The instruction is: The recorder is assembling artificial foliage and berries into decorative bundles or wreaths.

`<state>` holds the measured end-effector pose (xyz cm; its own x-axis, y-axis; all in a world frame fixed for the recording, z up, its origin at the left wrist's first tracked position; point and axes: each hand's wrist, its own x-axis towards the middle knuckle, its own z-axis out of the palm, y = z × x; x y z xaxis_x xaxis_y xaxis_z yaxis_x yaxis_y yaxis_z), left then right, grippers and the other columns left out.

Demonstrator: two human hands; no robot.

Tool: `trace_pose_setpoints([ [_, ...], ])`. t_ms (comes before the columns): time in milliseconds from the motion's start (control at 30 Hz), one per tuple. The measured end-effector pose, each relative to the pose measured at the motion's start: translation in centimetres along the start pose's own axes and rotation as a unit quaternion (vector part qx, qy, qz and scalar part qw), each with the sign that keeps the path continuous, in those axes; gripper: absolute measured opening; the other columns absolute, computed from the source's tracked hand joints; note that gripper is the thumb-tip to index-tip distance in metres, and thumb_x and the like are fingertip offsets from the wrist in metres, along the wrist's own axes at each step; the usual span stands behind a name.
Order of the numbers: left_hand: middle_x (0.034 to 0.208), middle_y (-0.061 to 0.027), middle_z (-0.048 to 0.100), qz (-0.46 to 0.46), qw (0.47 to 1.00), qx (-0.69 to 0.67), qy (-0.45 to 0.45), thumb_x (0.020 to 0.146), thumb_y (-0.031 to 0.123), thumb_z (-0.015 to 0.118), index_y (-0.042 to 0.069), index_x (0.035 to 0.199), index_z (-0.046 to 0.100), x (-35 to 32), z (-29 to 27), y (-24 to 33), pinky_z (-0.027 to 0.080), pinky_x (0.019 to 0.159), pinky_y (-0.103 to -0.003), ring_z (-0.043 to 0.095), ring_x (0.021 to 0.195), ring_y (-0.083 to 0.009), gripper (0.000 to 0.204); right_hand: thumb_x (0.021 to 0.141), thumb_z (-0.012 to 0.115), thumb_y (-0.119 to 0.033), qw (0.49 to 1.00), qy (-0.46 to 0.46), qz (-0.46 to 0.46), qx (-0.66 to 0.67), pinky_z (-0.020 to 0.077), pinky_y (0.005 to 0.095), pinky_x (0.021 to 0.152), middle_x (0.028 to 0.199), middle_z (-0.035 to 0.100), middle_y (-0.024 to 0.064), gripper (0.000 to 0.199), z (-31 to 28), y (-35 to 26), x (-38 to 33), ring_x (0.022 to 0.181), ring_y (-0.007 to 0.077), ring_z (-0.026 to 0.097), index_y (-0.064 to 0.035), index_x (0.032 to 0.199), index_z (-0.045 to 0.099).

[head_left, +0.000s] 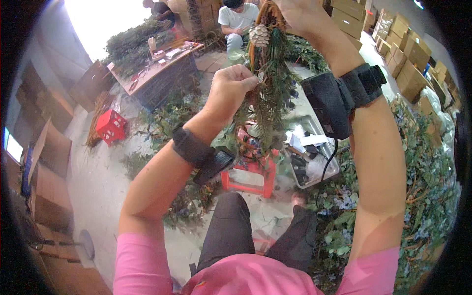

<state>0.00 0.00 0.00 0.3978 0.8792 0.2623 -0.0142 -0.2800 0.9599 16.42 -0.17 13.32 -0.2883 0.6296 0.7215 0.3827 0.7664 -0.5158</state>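
Observation:
A wreath (pixel 269 93) of green pine sprigs on a brown twig frame hangs upright in front of me, seen edge-on. Near its top sits a whitish pine cone (pixel 259 36). My right hand (pixel 299 15) grips the twig frame at the top, its fingers partly cut off by the picture's edge. At the left side of the greenery, thumb and fingers of my left hand (pixel 233 83) are pinched together on a small pale bit that I cannot make out. Both wrists wear black straps with a device.
Below the wreath stand a red stool (pixel 250 179) and a clear plastic bin (pixel 314 174) of papers and small items. Greenery heaps (pixel 418 196) lie right. A work table (pixel 167 64), red crate (pixel 111 127) and cardboard boxes (pixel 408 54) stand around. A co-worker (pixel 238 19) sits ahead.

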Motion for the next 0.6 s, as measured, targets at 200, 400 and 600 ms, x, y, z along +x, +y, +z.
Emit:
trace_pose_setpoints([
  [200,0.058,-0.0084,0.055,0.119,0.971,0.136,0.158,0.076,0.011,0.064,-0.001,0.070,0.059,0.7,2.2,-1.2,0.042,0.053,-0.029,0.050,0.054,-0.0122,0.015,0.092,0.039,-0.043,0.984,0.083,-0.068,-0.143,0.0420,0.0377,0.068,0.076,0.059,0.0207,0.053,0.0,0.8,0.1,0.071,0.0276,0.056,0.0063,0.078,0.056],
  [400,0.063,-0.0151,0.059,0.065,0.928,0.362,0.055,0.079,0.026,0.061,-0.001,0.074,0.062,-1.2,-0.5,2.9,0.045,0.059,-0.035,0.059,0.058,-0.0237,0.027,0.088,0.043,-0.042,0.937,0.147,-0.008,-0.316,0.0443,0.0394,0.073,0.081,0.061,0.0230,0.051,-0.3,0.0,-0.2,0.081,0.0350,0.059,0.0054,0.089,0.061],
  [600,0.087,-0.0192,0.061,0.274,0.874,0.376,0.141,0.076,0.026,0.059,0.000,0.094,0.059,-0.5,-0.7,7.9,0.045,0.075,-0.037,0.060,0.084,-0.0304,0.032,0.088,0.043,-0.038,0.988,0.041,0.021,-0.145,0.0441,0.0371,0.073,0.081,0.063,0.0188,0.043,-1.1,1.3,-0.4,0.082,0.0304,0.059,-0.0007,0.087,0.064],
])
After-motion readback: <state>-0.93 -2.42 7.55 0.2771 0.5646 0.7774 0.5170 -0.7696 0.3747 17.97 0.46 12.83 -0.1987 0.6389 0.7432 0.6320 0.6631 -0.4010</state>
